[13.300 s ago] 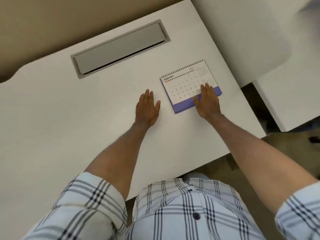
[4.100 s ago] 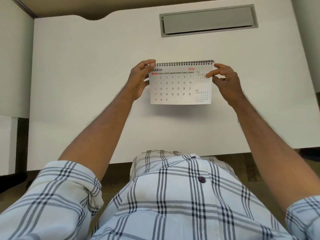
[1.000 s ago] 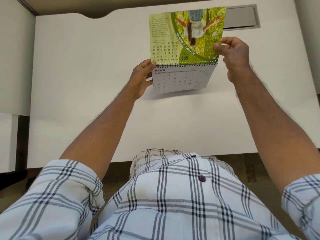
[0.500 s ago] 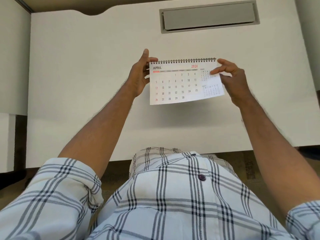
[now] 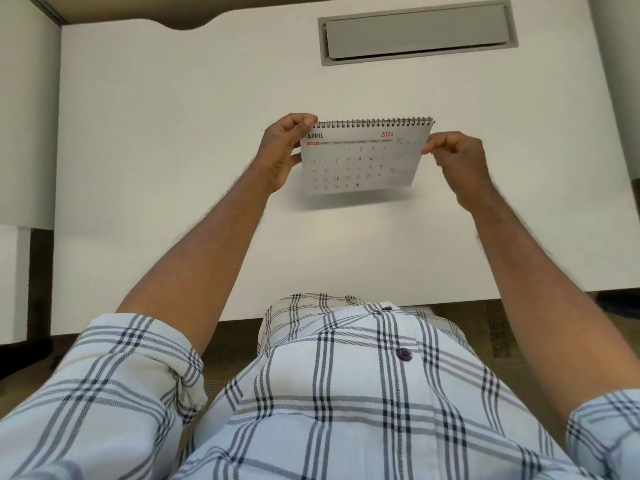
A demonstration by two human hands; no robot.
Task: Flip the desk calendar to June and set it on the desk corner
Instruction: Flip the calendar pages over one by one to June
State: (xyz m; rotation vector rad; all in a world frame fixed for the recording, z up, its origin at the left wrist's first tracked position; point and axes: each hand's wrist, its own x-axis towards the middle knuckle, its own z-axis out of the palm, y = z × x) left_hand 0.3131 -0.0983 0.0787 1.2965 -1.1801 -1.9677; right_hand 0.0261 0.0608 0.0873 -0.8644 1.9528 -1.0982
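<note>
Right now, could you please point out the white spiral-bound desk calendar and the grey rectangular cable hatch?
white spiral-bound desk calendar (image 5: 360,161): head view, April page's date grid.
grey rectangular cable hatch (image 5: 417,31): head view, lid's centre.

— What are the two arms doing?
— Both are reaching out forward, bare up to the rolled sleeves. The hands are staying up in the air, level with each other.
— What is the left hand (image 5: 280,152) doing?
— Its thumb is lying on top and its fingers are curling behind. It is pinching something flat at the top left corner.
— And the right hand (image 5: 456,161)?
— Its thumb and first finger are squeezing together in a small grip on the right edge. The other fingers are curling in.
</note>
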